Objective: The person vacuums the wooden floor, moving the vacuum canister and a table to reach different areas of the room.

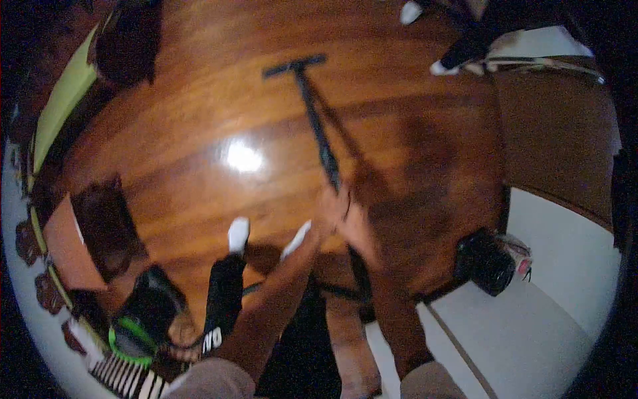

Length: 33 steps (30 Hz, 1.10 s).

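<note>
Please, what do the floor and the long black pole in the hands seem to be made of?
The floor looks like wooden boards with a glossy varnish: warm brown grain lines run across it, and a bright lamp reflection shines on it. The pole, gripped by the left hand and right hand, looks like matte black metal or plastic; the blurred picture leaves this open. Its flat head is also black.

Black mop [312, 113], glossy reddish-brown wooden floor [199, 133], white socks [238, 233], lime-green cushion [63, 100]

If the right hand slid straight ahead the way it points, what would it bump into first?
The right hand grips a dark pole and points along it. Going on, it would probably reach the flat floor head on the wooden floor; depth is hard to judge.
</note>
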### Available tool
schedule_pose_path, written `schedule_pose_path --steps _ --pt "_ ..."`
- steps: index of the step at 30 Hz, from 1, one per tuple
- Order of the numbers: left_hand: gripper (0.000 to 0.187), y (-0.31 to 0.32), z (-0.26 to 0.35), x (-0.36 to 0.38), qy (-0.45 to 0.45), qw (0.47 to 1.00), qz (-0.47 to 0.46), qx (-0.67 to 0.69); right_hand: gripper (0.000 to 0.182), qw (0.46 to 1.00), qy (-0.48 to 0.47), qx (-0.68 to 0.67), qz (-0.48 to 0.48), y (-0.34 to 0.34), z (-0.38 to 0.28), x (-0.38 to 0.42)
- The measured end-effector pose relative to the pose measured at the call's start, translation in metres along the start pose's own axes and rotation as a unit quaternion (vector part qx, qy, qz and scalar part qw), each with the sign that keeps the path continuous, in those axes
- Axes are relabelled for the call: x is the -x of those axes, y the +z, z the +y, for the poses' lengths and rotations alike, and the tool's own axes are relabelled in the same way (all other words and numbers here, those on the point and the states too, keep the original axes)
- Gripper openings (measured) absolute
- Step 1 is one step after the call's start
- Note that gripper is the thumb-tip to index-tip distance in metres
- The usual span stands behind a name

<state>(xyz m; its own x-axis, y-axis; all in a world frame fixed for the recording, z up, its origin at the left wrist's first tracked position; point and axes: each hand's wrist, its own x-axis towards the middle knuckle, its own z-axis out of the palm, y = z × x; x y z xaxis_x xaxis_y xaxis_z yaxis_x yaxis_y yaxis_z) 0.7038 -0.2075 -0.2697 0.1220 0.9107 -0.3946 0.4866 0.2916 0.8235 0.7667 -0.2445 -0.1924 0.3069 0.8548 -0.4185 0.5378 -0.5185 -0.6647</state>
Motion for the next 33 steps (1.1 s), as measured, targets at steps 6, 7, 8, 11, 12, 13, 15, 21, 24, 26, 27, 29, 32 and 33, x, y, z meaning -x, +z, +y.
schedule_pose_path --steps 6,7,8,11,12,13,15,21,24,26,27,29,32,33 --pt "0.07 -0.007 0.013 0.161 -0.079 0.981 -0.168 0.049 0.044 0.993 0.078 0.014 -0.082 -0.023 0.056 0.148" --pt "0.07 -0.009 0.013 0.189 -0.093 0.974 -0.199 0.048 0.043 0.99 0.097 0.018 -0.102 -0.025 0.062 0.177" --pt "0.071 -0.01 0.014 0.212 -0.105 0.967 -0.225 0.048 0.043 0.986 0.114 0.019 -0.119 -0.027 0.067 0.201" --pt "0.072 -0.013 0.018 0.268 -0.124 0.953 -0.27 0.057 0.042 0.976 0.149 0.027 -0.154 -0.032 0.073 0.263" --pt "0.072 -0.013 0.021 0.276 -0.123 0.952 -0.271 0.064 0.042 0.975 0.151 0.03 -0.16 -0.036 0.072 0.273" --pt "0.072 -0.011 0.022 0.278 -0.119 0.954 -0.267 0.063 0.041 0.975 0.147 0.035 -0.163 -0.038 0.076 0.275" --pt "0.073 -0.008 0.028 0.259 -0.107 0.961 -0.248 0.064 0.041 0.979 0.127 0.042 -0.153 -0.044 0.076 0.248" --pt "0.071 0.008 0.063 0.058 -0.128 0.976 -0.17 0.048 0.04 0.994 0.051 0.007 -0.099 -0.052 0.037 0.04" --pt "0.062 0.031 0.052 0.013 -0.085 0.983 -0.163 0.002 0.04 0.992 0.056 0.005 -0.113 -0.063 0.035 -0.018" --pt "0.054 0.079 0.007 0.019 -0.057 0.986 -0.135 0.079 0.04 0.995 0.033 0.006 -0.098 -0.073 0.046 -0.01" --pt "0.051 0.085 0.013 0.03 -0.058 0.99 -0.114 0.056 0.04 0.995 0.027 0.01 -0.091 -0.075 0.055 0.007" --pt "0.044 0.077 0.04 0.076 -0.087 0.992 -0.07 -0.059 0.041 0.996 0.036 0.01 -0.085 -0.074 0.074 0.055" --pt "0.056 0.029 0.074 0.157 -0.152 0.948 -0.255 0.119 0.042 0.991 0.08 0.021 -0.109 -0.071 0.099 0.151" --pt "0.058 0.028 0.06 0.191 -0.025 0.965 -0.262 0.003 0.042 0.989 0.09 0.025 -0.118 -0.07 0.108 0.178"
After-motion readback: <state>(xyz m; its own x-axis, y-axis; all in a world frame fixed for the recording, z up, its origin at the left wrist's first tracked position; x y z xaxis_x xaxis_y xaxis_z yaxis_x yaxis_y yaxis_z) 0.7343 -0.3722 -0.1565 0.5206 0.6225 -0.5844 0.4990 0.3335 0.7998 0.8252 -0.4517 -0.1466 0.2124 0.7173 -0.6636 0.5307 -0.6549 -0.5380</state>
